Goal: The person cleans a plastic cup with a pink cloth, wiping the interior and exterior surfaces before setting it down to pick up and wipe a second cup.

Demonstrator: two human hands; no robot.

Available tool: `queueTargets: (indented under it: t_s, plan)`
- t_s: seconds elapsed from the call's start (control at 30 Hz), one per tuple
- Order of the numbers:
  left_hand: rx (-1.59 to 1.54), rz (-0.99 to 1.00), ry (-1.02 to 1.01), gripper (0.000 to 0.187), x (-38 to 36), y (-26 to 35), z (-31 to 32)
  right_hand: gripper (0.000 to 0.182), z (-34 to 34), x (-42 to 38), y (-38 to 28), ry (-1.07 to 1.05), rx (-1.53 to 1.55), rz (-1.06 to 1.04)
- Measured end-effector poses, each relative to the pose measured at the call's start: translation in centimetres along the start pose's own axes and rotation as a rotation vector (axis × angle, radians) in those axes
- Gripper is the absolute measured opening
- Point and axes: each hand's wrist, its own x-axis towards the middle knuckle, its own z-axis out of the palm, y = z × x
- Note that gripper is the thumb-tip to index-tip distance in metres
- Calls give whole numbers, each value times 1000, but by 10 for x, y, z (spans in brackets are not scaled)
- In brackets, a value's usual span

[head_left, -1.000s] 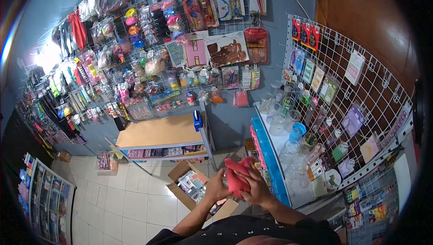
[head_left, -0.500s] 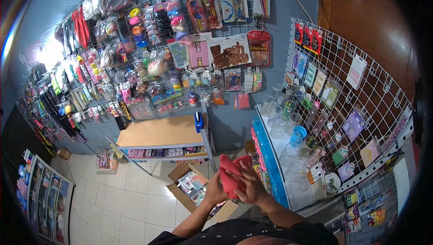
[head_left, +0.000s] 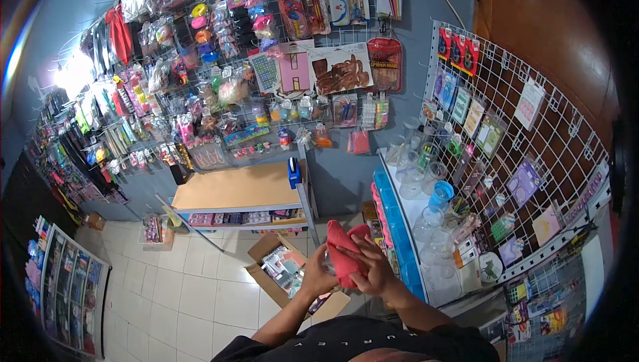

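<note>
A red cloth (head_left: 345, 250) is bunched up between my two hands, in front of my chest. My right hand (head_left: 374, 270) presses it from the right with fingers bent over its folds. On the other side, my left hand (head_left: 319, 274) is closed round a clear container (head_left: 328, 263), mostly covered by the cloth and my fingers. Several clear jars (head_left: 426, 225) stand on the white shelf to the right, near my right hand. Among them is a blue cup (head_left: 440, 195).
Below my hands an open cardboard box (head_left: 261, 250) of packaged goods sits on the tiled floor (head_left: 173, 295). A wooden-topped shelf (head_left: 236, 185) carries a blue tape dispenser (head_left: 294, 172). Wire racks (head_left: 512, 95) of hanging goods line the walls. A display case (head_left: 66, 289) stands at left.
The cloth has shifted and turned slightly in my hands, and my right hand's fingers have moved over it. A bit of the clear container now shows beside my left hand. The view has tilted slightly.
</note>
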Motion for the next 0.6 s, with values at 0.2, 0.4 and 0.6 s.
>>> queueTargets:
  t_s: [0.2,0.4,0.6]
  plan:
    - [94,-156,-11,101,0,45,-13,41,-22,-31,51,-60,678,539]
    - [270,-49,-33,94,4,54,-7,46,-35,-1,21,274,593,244]
    - [206,216,-342,83,14,39,-14,50,-5,10,-3,-66,62,191]
